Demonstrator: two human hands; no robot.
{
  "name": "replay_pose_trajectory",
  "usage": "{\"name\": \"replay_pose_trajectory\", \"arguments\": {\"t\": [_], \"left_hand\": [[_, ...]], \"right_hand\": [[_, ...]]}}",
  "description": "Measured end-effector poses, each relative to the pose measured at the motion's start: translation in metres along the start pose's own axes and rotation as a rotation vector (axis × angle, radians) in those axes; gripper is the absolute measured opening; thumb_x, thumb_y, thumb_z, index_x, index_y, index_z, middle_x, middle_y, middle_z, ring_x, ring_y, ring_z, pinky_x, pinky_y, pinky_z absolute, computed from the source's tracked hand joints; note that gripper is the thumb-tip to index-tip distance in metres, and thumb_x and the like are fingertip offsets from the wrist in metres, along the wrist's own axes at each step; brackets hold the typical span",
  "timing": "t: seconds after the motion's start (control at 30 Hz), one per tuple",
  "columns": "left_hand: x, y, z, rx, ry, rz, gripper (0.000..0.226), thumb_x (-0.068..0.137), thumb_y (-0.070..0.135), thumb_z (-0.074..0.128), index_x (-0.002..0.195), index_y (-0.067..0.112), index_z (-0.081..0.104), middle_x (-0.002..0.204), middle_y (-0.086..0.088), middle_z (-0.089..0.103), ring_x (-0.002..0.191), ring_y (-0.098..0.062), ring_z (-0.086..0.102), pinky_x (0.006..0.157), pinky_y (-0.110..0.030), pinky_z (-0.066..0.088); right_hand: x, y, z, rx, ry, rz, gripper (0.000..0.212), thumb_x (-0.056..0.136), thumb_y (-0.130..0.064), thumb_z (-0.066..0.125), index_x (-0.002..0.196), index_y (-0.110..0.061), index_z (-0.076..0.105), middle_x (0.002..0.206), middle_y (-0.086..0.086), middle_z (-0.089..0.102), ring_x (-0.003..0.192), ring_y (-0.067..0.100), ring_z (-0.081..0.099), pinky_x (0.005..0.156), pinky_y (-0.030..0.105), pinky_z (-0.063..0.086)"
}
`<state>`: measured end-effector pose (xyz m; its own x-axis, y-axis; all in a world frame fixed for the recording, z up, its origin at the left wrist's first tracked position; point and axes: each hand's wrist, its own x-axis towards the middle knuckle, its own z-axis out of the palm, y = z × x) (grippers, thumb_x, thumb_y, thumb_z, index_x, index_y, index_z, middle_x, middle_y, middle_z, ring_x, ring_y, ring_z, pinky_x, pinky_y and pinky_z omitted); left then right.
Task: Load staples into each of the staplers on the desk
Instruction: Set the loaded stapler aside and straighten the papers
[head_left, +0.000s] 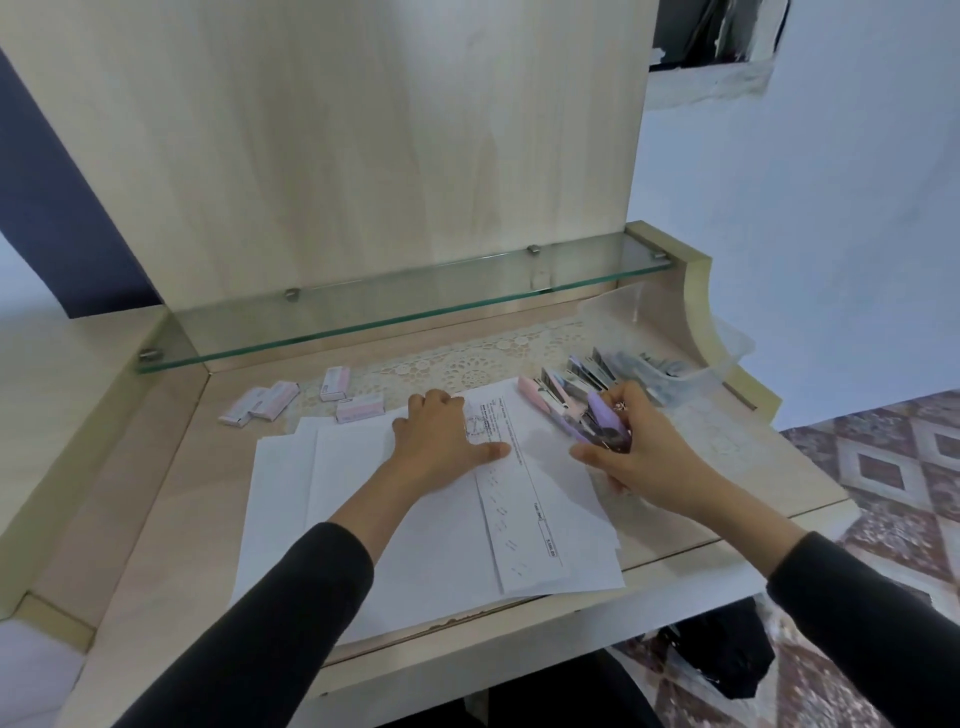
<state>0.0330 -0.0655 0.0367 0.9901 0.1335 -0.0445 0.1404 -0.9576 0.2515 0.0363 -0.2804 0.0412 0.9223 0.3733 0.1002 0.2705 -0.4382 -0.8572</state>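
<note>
Now gripping the purple stapler (602, 427) at the papers' (415, 519) right edge, right hand (644, 460) fingers (635, 402) curled round it, probably for opening, with left hand (441, 439) pressing the papers steady

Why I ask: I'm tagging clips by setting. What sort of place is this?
Probably a home study corner: a pale wooden desk with a clear glass shelf, loose white paper sheets and pastel staplers, and patterned maroon floor tiles alongside.

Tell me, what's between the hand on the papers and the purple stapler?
Just paper: the printed sheet lies between the left hand and the purple stapler in the head view.
</note>
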Motion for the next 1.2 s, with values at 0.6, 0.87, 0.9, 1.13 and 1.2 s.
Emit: {"name": "replay_pose_trajectory", "arguments": {"t": [0.6,0.87,0.9,1.13,1.2], "left_hand": [[0.011,-0.014,-0.018,-0.571,0.189,0.057,0.013,0.075,0.013,0.072,0.077,0.018,0.060,0.088,-0.004,0.065,0.084,-0.021,0.059,0.062,-0.023,0.045],[-0.011,-0.010,-0.047,-0.679,0.226,0.221,0.014,0.078,0.011,0.069,0.075,0.022,0.061,0.077,0.010,0.065,0.067,0.002,0.060,0.053,-0.005,0.043],[-0.013,-0.009,-0.050,-0.669,0.238,0.245,0.014,0.077,0.011,0.069,0.075,0.022,0.061,0.077,0.010,0.065,0.066,0.003,0.060,0.054,-0.006,0.044],[-0.026,-0.002,-0.061,-0.558,0.329,0.368,0.008,0.077,0.012,0.069,0.079,0.018,0.065,0.079,0.000,0.068,0.072,-0.013,0.059,0.063,-0.017,0.043],[-0.029,-0.002,-0.064,-0.527,0.353,0.393,0.010,0.077,0.012,0.069,0.078,0.020,0.064,0.079,0.004,0.067,0.072,-0.006,0.058,0.064,-0.010,0.039]], "right_hand": [[-0.002,-0.003,-0.001,-0.117,-0.058,-0.101,0.021,0.089,-0.043,0.046,0.076,-0.038,0.062,0.058,-0.009,0.053,0.050,0.003,0.042,0.053,0.018,0.034],[0.015,-0.009,0.000,-0.152,-0.019,-0.116,0.036,0.079,-0.051,0.056,0.106,-0.028,0.061,0.087,-0.001,0.062,0.065,0.011,0.054,0.062,0.027,0.046],[0.017,-0.012,0.001,-0.158,-0.019,-0.121,0.037,0.079,-0.052,0.057,0.106,-0.028,0.061,0.089,-0.002,0.062,0.066,0.011,0.055,0.063,0.029,0.049],[0.018,-0.041,0.015,-0.195,-0.108,-0.189,0.037,0.076,-0.049,0.061,0.086,-0.014,0.061,0.074,-0.006,0.055,0.055,0.004,0.043,0.055,0.017,0.033],[0.015,-0.042,0.019,-0.236,-0.134,-0.203,0.041,0.077,-0.047,0.062,0.085,-0.007,0.060,0.071,-0.003,0.050,0.052,0.004,0.040,0.050,0.016,0.030]]}}
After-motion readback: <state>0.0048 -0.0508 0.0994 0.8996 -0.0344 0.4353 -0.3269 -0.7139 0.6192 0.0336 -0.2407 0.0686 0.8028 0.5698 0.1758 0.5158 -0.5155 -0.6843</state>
